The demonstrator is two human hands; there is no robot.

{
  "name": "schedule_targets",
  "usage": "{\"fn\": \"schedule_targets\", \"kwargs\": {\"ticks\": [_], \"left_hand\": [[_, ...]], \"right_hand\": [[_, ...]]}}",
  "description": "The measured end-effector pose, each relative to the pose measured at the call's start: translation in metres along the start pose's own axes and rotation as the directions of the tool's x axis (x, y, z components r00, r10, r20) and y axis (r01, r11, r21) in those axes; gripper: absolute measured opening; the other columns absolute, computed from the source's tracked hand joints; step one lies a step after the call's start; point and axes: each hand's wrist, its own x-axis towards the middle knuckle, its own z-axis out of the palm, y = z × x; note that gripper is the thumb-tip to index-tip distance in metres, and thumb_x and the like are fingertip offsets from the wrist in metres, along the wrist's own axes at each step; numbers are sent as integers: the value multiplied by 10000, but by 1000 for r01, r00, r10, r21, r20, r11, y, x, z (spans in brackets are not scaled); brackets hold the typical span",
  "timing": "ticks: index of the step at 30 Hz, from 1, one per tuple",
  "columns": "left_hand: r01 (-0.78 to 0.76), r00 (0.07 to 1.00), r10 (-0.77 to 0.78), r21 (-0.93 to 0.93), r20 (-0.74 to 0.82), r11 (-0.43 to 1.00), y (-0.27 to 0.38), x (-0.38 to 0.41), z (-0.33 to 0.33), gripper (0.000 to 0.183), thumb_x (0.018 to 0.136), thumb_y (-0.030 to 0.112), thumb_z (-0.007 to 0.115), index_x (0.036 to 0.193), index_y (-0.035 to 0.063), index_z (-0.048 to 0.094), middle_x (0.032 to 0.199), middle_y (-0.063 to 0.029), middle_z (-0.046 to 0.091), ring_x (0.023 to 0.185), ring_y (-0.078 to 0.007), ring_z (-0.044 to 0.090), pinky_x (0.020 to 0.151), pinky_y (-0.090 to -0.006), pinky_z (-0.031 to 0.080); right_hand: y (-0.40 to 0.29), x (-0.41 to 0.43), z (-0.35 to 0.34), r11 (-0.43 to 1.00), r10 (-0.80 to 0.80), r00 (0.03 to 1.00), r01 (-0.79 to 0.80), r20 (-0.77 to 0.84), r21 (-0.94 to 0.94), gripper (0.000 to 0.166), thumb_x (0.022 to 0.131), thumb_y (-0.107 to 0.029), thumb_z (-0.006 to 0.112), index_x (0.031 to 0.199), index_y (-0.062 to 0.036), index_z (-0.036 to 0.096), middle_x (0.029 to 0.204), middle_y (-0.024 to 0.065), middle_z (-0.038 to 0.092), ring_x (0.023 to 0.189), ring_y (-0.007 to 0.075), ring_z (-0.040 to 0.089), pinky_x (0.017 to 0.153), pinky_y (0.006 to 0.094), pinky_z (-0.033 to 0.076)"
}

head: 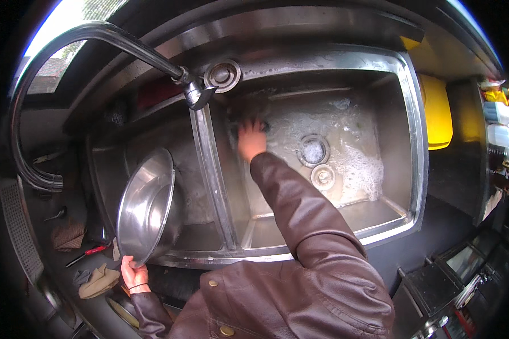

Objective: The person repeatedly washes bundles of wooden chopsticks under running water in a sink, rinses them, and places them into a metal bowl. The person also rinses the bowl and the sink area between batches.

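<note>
A large stainless steel bowl (146, 207) is tilted over the left sink basin (195, 186), its near rim gripped in my left hand (135, 273). My right hand (252, 140) reaches down into the right sink basin (394, 123), fingers spread near its left side; it is blurred, and a dark thing shows by the fingertips. Suds and water lie on that basin's floor. A sink strainer (323, 177) sits beside the drain (314, 150). Another round strainer (222, 76) rests on the back ledge, next to the curved metal faucet (191, 87).
Left of the sink lie a red-handled tool (94, 250), a brown cloth (99, 282), a spoon (57, 214) and a perforated metal tray (21, 229). A yellow container (437, 112) stands right of the sink. Bottles (498, 133) line a shelf at the far right.
</note>
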Motion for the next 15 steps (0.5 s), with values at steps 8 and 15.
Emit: {"fn": "schedule_targets", "kwargs": {"ticks": [8,15], "left_hand": [[15,998,-18,66,53,998,0,8,4,215,706,9,566,917,30,596,926,-62,648,842,-217,622,759,-340,512],[-19,999,16,86,38,996,3,23,8,214,699,-13,567,907,26,597,905,-63,654,785,-202,629,699,-309,537]], "right_hand": [[146,36,-89,911,-368,899,297,-239,-287,191,764,-170,541,920,-134,644,911,80,628,895,265,573,774,419,466],[316,-6,-157,864,116,926,-273,-360,-424,203,786,-89,508,944,-89,635,950,75,612,862,311,555,724,420,507]]}}
